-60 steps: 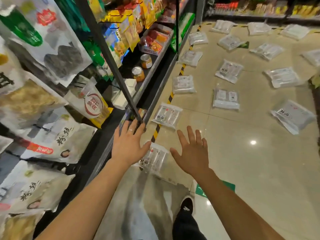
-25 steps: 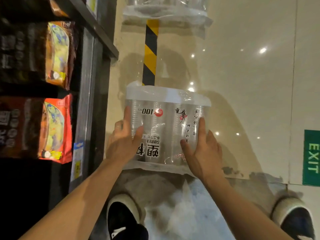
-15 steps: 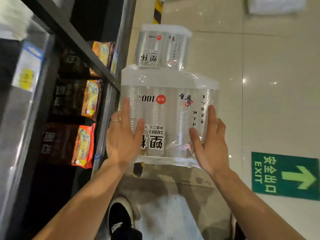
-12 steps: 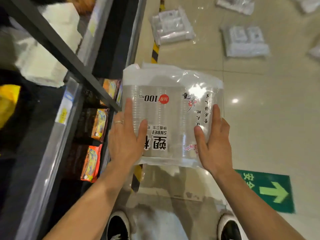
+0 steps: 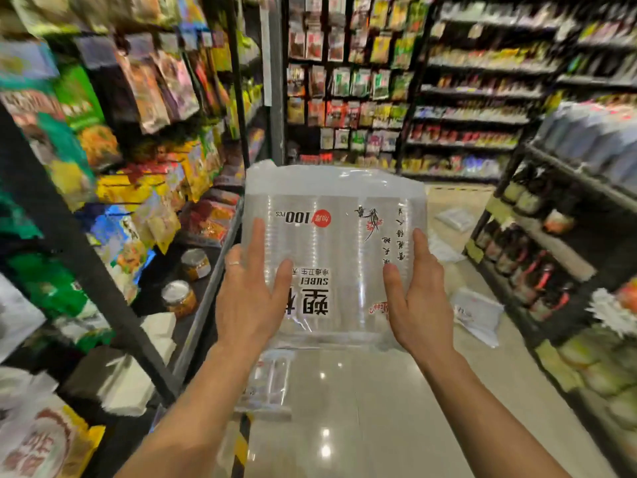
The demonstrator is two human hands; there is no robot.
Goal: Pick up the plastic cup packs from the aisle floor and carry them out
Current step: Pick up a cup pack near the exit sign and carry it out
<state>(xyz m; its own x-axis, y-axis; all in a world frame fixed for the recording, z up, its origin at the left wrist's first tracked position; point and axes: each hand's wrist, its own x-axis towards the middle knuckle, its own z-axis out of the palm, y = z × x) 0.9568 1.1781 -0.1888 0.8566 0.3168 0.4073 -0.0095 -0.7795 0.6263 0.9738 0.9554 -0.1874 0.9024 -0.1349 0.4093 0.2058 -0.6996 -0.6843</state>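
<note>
Grip: both hands on one cup pack, held up at chest level over the aisle floor, clear of the tiles and between the two shelf runs.

- Left hand: thumb and forefinger lie along the near face, the other fingers bend round the left edge. Right hand mirrors it on the right edge. The pack is clamped between the two palms. How far the fingers reach behind cannot be seen.
- Print reads upside down from this side, so the pack's top faces the person.

Handling, judged:
- Light. The contents are stacked clear disposable cups, so weight is no issue.
- The wrap is thin glossy film, baggy at the far end, and likely slippery. Holding the loose film alone would let the stacks sag or slide.
- The cup stacks give stiff ribs under the film, and the palms are pressing on these. The cups are thin-walled, so a hard squeeze could crack or dent them. Moderate side pressure seems enough.
- Best hold: the two long edges near mid-length, as now, or one forearm under the stacks if more packs are added.

Other packs lie on the floor: one just below the hands, one to the right, one farther down the aisle. The task looks early.
</note>
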